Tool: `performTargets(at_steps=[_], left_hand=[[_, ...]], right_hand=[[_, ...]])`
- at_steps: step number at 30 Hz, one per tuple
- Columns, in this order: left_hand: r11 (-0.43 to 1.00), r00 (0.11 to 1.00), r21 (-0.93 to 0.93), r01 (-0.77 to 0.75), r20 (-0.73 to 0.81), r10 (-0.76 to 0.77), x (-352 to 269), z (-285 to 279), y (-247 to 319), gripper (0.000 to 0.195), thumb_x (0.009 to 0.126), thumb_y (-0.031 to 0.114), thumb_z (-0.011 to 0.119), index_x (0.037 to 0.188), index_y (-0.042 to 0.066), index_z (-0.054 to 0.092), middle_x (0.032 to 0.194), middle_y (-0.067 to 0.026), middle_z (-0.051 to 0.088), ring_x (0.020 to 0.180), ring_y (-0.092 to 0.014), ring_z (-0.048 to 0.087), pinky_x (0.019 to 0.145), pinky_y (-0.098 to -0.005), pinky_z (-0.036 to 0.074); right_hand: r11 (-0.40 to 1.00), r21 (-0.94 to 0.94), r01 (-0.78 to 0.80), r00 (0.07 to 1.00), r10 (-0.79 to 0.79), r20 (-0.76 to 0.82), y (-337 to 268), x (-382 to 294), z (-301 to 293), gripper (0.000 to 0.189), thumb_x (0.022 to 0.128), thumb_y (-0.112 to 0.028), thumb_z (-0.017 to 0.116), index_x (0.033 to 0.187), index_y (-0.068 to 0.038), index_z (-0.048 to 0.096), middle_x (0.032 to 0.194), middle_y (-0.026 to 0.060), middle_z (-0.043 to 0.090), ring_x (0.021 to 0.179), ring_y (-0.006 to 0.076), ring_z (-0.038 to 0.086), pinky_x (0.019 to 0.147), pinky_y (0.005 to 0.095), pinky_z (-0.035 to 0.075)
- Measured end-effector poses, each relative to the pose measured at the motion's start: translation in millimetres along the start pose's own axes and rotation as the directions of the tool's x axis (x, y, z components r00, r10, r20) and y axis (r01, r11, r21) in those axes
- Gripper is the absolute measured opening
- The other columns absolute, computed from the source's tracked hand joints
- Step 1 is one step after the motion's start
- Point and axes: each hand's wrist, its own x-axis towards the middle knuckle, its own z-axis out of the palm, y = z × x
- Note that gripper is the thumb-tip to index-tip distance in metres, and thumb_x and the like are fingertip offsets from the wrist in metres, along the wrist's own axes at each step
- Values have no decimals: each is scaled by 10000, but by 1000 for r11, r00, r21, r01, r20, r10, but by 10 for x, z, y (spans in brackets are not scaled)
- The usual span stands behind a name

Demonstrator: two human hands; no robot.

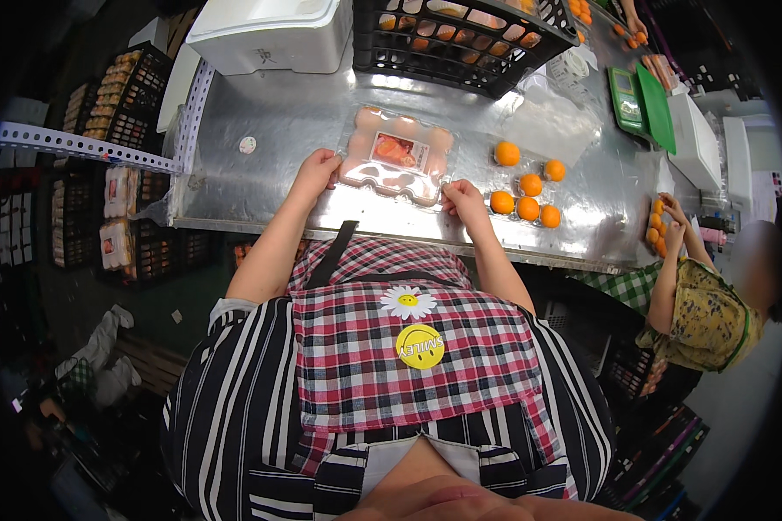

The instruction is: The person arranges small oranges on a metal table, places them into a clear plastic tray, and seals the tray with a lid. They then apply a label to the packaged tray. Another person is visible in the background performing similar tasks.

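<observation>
A clear plastic fruit pack (397,153) with a pictured label lies on the metal table (234,189) in front of me. Pale round fruits show faintly through its shiny plastic. My left hand (317,174) pinches the pack's left edge between thumb and fingers. At its lower right corner, my right hand (464,200) grips the plastic edge. Just right of that hand, several oranges (528,208) sit in a clear tray, some of them apart from one another.
A black plastic crate (456,49) of packed fruit and a white foam box (270,39) stand at the back. A green scale (629,101) is at the right. A co-worker (697,306) handles oranges at the right end. A perforated metal rail (91,144) lies left.
</observation>
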Motion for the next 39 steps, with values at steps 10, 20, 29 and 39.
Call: performTargets(at_steps=[10,20,29,39], left_hand=[[992,991,42,-117,-61,120,102,8,-258,117,797,134,580,872,44,566,756,-32,568,705,-127,511,656,-252,423],[991,997,-110,-76,0,76,-42,49,-225,65,817,123,580,825,59,569,751,-19,563,716,-116,517,656,-249,417],[995,1000,-100,-10,-18,8,44,30,-256,141,861,193,599,799,81,539,666,15,512,577,-85,438,512,-238,323],[987,993,-160,5,-118,-24,0,-143,-177,207,889,283,596,836,90,545,688,8,548,591,-81,504,515,-231,393]], right_hand=[[999,40,3,998,-6,69,156,174,-106,173,862,-216,617,830,-49,584,640,-2,566,512,82,507,478,217,411],[996,45,-71,997,70,13,160,194,-114,128,853,-208,601,878,-82,596,655,0,570,543,87,539,497,223,471],[993,63,98,995,-96,-36,298,237,-28,221,850,-228,577,894,-11,589,682,64,617,545,152,597,485,276,479],[920,-371,126,984,-68,165,-184,-195,155,454,903,-345,507,1192,4,518,878,156,665,748,237,660,646,346,518]])
